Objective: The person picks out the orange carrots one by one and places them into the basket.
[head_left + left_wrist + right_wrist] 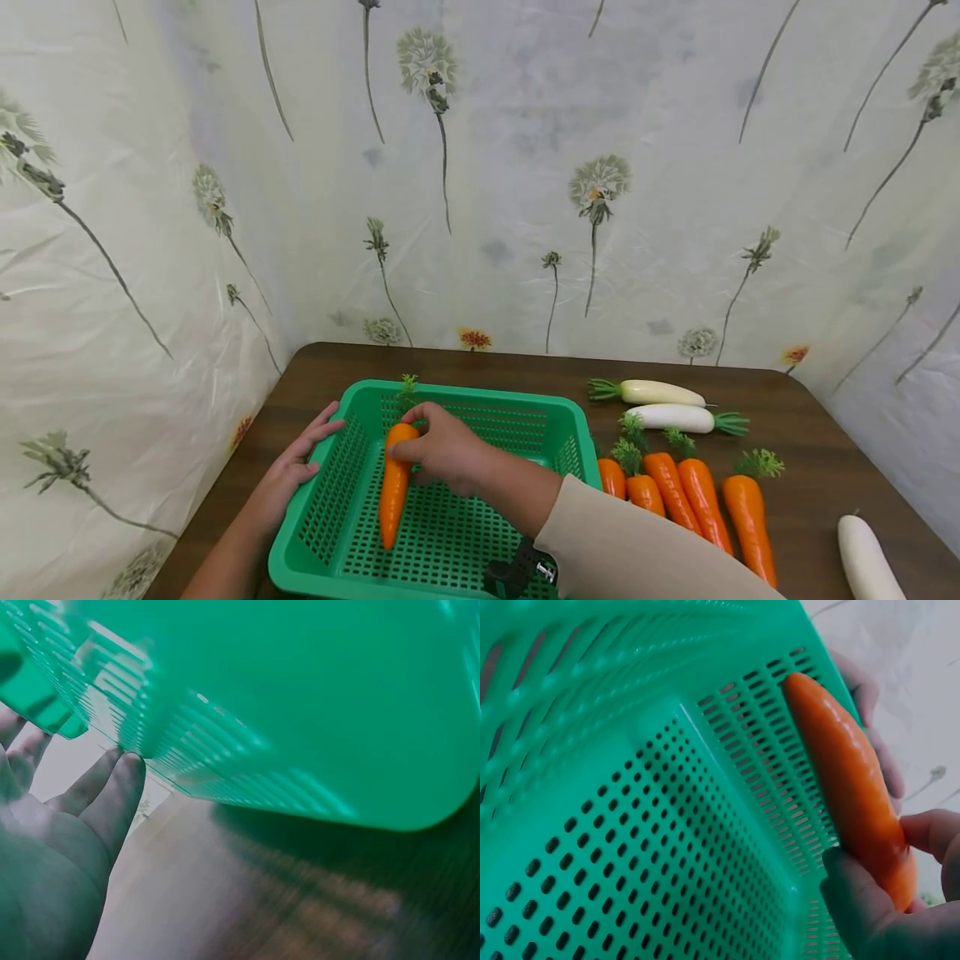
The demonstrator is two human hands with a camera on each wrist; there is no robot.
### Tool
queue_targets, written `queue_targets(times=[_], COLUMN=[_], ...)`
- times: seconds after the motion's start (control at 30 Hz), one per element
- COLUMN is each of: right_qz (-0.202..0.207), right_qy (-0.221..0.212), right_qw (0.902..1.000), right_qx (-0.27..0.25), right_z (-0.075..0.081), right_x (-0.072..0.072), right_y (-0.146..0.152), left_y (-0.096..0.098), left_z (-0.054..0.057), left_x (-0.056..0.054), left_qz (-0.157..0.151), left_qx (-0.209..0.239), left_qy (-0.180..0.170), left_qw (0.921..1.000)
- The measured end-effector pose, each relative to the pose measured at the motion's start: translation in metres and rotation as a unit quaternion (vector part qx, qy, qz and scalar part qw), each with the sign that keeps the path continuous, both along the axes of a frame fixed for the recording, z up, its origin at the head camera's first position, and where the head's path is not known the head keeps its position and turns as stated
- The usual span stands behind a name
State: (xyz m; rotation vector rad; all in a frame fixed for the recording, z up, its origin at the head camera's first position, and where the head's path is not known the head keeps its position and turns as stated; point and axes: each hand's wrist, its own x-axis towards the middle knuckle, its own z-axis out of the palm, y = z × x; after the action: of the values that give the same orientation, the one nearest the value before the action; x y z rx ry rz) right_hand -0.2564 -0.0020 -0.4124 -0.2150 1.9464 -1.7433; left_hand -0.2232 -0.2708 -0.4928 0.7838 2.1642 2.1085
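Note:
A carrot (395, 492) with a green leafy tuft is pinched near its thick top end by my right hand (442, 446). It is inside the green plastic basket (573, 421), tip toward me. In the right wrist view the carrot (847, 780) overlaps the slotted side wall, with thumb and fingers on either side of its thick end. My left hand (288, 475) rests against the basket's left rim. In the left wrist view the fingers of that hand (60, 847) stretch fairly straight along the slotted outer wall.
Right of the basket lie several carrots (701, 500) in a row, partly behind my right sleeve (630, 542). Two white radishes (660, 393) lie behind them, and another white radish (866, 554) lies at the far right. A flowered sheet (510, 183) hangs behind the brown table (525, 371).

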Motion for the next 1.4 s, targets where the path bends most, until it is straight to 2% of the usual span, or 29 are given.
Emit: queue_targets(times=[0.43,0.73,0.97,1.23,1.4], right_qz=[0.011,0.02,0.018,0.018,0.022], right_qy=[-0.046,-0.067,-0.08,-0.067,-0.064], right_qw=[0.9989,0.9973,0.9965,0.9952,0.9951], right_qx=[0.005,0.024,0.019,0.069,0.072], right_z=[-0.012,-0.017,-0.017,-0.015,-0.015], right_x=[0.001,0.002,0.004,0.005,0.005], right_y=[-0.002,-0.003,-0.003,0.0,0.001], left_y=[0.001,0.0,-0.001,0.0,0.001], left_z=[-0.004,-0.004,-0.005,-0.005,-0.005], left_x=[0.003,0.002,0.001,0.0,0.001], left_qz=[-0.003,-0.016,-0.016,-0.024,-0.019], left_qx=[0.004,0.015,0.012,0.021,0.017], left_qy=[-0.006,0.02,0.025,0.022,0.022], left_qw=[1.0,0.9996,0.9995,0.9992,0.9994])
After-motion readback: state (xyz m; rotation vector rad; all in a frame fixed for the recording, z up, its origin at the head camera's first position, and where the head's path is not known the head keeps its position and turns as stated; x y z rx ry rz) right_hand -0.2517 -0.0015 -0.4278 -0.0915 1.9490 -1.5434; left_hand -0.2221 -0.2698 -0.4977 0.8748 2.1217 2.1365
